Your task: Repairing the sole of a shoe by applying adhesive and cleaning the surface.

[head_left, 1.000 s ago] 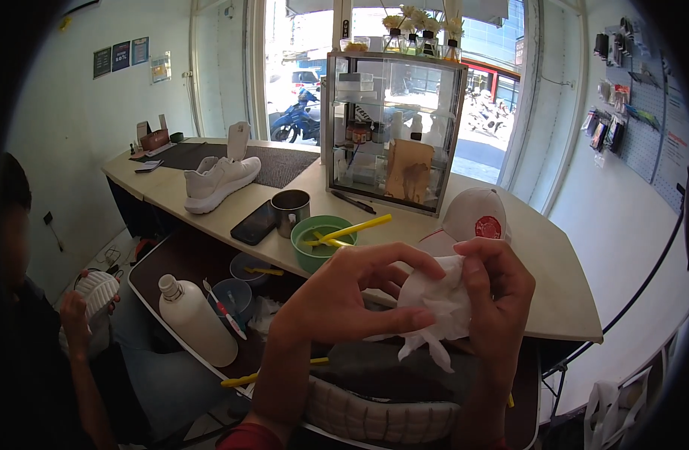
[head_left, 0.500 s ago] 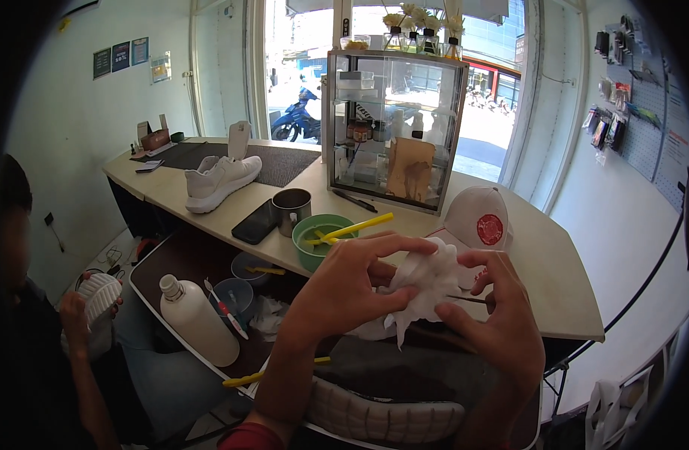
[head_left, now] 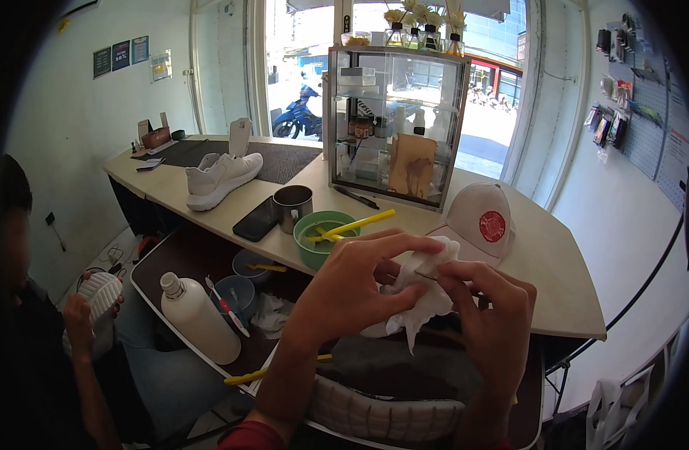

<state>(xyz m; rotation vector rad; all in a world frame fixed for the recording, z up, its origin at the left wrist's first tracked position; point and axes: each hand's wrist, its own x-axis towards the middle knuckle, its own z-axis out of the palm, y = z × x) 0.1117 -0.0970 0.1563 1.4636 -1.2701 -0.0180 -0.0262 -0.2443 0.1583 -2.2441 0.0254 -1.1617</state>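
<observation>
My left hand [head_left: 352, 289] grips a crumpled white tissue-like cloth [head_left: 428, 304] between thumb and fingers, one torn-looking corner hanging down. Thumb and forefinger of my right hand [head_left: 494, 304] pinch a thin, dark metal pick [head_left: 426, 275] that lies against the cloth's face; its far end is hard to make out. Below my wrists, a shoe with a pale ribbed sole [head_left: 382, 414] rests on its side. Just beyond the hands sit a white cap with a red round badge [head_left: 477, 214] and a green bowl [head_left: 308, 251] with yellow-handled tools.
A white bottle [head_left: 200, 322], a grey cup with a toothbrush [head_left: 232, 296] and a yellow stick [head_left: 247, 376] are at left. On the counter stand a metal mug [head_left: 293, 208], phone [head_left: 255, 219], white sneaker [head_left: 224, 180] and glass cabinet [head_left: 395, 124]. Another person's hand [head_left: 80, 322] holds a shoe.
My right hand has moved left and turned inward, bringing the metal pick from the cloth's right edge onto its upper face. My left hand keeps its hold on the cloth.
</observation>
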